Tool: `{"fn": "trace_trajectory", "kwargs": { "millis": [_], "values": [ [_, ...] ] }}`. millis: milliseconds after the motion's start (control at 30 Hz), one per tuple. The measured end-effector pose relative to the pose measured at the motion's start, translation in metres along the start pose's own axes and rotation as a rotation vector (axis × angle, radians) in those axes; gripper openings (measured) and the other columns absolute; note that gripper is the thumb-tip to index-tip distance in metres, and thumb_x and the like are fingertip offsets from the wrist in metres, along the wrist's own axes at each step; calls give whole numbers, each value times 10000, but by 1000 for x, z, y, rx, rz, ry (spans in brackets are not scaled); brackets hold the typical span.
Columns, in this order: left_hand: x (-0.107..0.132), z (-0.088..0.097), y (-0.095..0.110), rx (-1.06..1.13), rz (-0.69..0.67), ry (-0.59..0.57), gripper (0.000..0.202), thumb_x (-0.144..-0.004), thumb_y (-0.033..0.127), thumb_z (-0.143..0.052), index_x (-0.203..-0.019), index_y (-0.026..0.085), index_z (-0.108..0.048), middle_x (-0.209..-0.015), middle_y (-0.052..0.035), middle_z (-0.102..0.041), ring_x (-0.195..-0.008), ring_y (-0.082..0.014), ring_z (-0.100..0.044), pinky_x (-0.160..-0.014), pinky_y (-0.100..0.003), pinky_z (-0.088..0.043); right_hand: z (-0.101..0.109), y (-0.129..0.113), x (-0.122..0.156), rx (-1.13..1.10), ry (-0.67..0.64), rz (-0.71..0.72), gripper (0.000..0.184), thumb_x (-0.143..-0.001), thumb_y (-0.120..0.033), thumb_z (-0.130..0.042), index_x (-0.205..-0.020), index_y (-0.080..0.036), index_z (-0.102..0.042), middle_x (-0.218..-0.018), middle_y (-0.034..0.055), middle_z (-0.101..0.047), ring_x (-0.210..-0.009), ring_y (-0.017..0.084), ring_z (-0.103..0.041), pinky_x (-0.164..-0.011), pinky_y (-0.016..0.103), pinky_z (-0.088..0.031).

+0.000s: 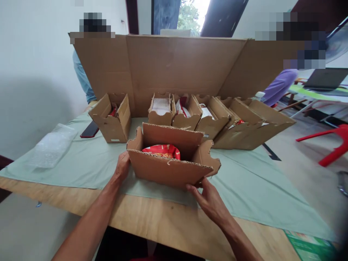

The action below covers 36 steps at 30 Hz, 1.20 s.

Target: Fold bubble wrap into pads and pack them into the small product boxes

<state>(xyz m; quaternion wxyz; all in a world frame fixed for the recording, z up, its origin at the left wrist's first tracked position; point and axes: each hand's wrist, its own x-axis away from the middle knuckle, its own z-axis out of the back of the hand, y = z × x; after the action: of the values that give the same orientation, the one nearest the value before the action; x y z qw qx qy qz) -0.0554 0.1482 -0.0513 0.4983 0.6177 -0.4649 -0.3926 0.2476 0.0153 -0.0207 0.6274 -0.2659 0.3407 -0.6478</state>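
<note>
An open-topped cardboard box (165,172) sits turned crosswise near the table's front edge, with a red packet (163,149) inside. My left hand (123,165) grips the box's left end, its fingertips hidden behind the cardboard. At the lower right corner, my right hand (202,194) holds the box with the thumb on the front face and the other fingers behind or beneath it. Behind it, several similar boxes (160,117) stand in a row, some with white or red packages showing. A separate box (114,127) with something red in it stands to the left.
A tall cardboard panel (174,65) rises behind the boxes. Bubble wrap (56,145) and a dark phone (89,129) lie on the green cloth (255,181) at left. Two people are partly visible beyond the panel. A red stool (331,143) stands at right.
</note>
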Motion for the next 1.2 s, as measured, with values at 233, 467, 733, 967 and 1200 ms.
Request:
{"fn": "trace_trajectory", "kwargs": {
  "millis": [233, 467, 733, 967, 1200],
  "values": [
    [1, -19, -2, 44, -77, -327, 604, -792, 610, -643, -1225, 191, -682, -1256, -117, -706, -1186, -301, -645, -1006, -410, -528, -1, 9, -64, -48, 117, 50, 316, -819, -513, -575, -947, -224, -579, -885, 76, -729, -685, 236, -676, -593, 351, -523],
    [1, -28, -9, -268, -219, -356, 487, -927, 497, -558, -1298, 191, -630, -1392, -112, -632, -1393, -296, -489, -1217, -459, -326, -26, 22, -68, -78, 200, 17, 382, -821, -506, -578, -1036, -192, -623, -910, 96, -745, -685, 244, -658, -657, 377, -544],
    [-3, -32, -16, -291, -233, -428, 594, -789, 169, -541, -1382, 184, -585, -1413, -79, -630, -1366, -273, -530, -1219, -455, -350, -20, 31, -77, -53, 320, -84, 394, -745, -551, -571, -928, -209, -638, -831, 104, -758, -645, 255, -658, -657, 389, -532],
    [-6, -37, -31, -310, -200, -366, 850, -767, 152, -599, -1571, 130, -325, -1567, -190, -468, -1425, -300, -493, -1161, -453, -443, -5, 23, -73, 87, 289, -195, 434, -677, -666, -540, -695, -250, -660, -679, 102, -719, -680, 320, -656, -671, 431, -478],
    [-1, -5, -11, -506, -243, -82, 582, -824, 191, -639, -1398, 135, -558, -1381, -187, -633, -1254, -289, -636, -1015, -419, -562, 10, 14, -71, 181, 158, -334, 467, -659, -650, -500, -679, -229, -700, -786, 112, -742, -900, 377, -669, -854, 436, -472]
  ]
}}
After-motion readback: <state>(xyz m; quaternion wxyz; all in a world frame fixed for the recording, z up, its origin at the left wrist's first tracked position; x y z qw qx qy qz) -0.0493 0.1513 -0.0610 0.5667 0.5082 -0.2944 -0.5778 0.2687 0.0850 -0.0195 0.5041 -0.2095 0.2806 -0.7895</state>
